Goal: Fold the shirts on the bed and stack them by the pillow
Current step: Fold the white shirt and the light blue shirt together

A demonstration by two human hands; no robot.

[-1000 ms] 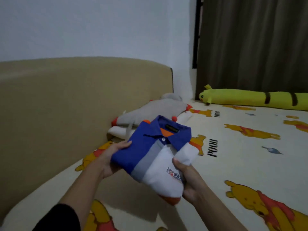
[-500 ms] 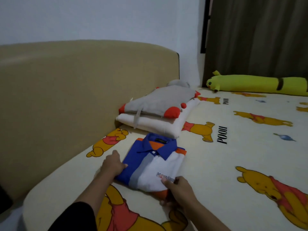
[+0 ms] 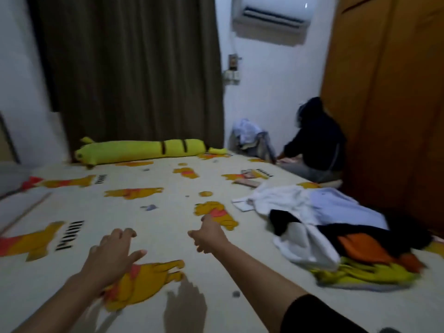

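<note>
Over the middle of the bed (image 3: 149,219), both hands hover with nothing in them. Left hand (image 3: 109,254): fingers spread, palm down, close above the printed sheet; contact with the sheet cannot be confirmed. Right hand (image 3: 209,234): fingers loosely apart and pointing away from the body, also holding nothing. Frame is motion-blurred, so fine finger detail is uncertain.

Task item: a loose pile of shirts (image 3: 331,227) lies unfolded on the bed, to the right of both hands and slightly farther out. White, pale blue, black and orange fabric are tangled together; single garments cannot be separated by eye. Pile runs roughly from the far middle toward the near right edge of the bed. Right hand is clearly the nearer one, with bare sheet between it and the closest white cloth; left hand is well apart from the pile.

Judgement: next shirt not yet picked up; the reach would go rightward, right hand leading.

Farther out: a long yellow plush toy (image 3: 141,150) lies along the far edge before a dark curtain (image 3: 129,68). A person in dark clothing (image 3: 314,145) sits beyond the far right corner, beside a wooden wardrobe (image 3: 389,92). Pillow and any finished stack are out of view.
</note>
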